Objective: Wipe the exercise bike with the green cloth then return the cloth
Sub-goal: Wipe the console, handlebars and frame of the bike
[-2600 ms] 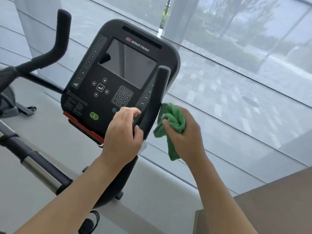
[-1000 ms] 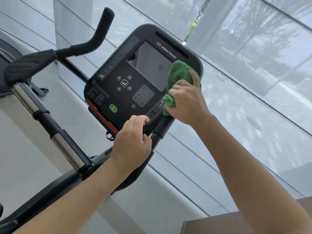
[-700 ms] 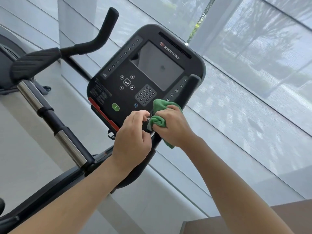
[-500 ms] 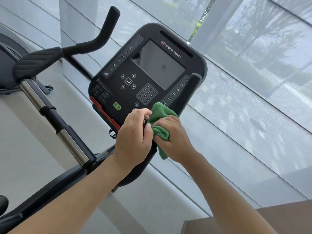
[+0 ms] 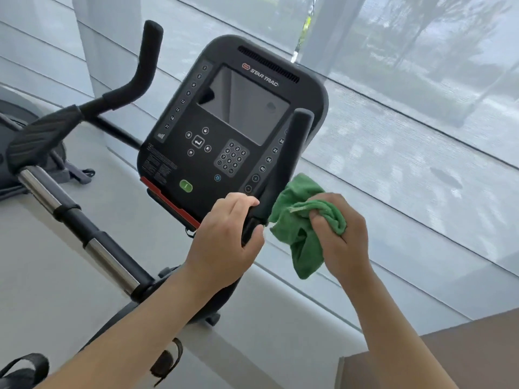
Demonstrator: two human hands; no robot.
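Your R hand [image 5: 341, 237] clutches the bunched green microfibre cloth [image 5: 302, 220] just right of the upright black foam handlebar grip [image 5: 283, 169], whose base your L hand [image 5: 224, 237] grips.

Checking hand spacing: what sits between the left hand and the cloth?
In the head view, the bike's right handlebar post runs between the left hand and the green cloth.

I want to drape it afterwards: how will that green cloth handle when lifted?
Probably floppy: the green cloth bunches in the right hand and its tail hangs limp below. Likely light, since a few curled fingers hold it. Its nap looks grippy, not slippery.
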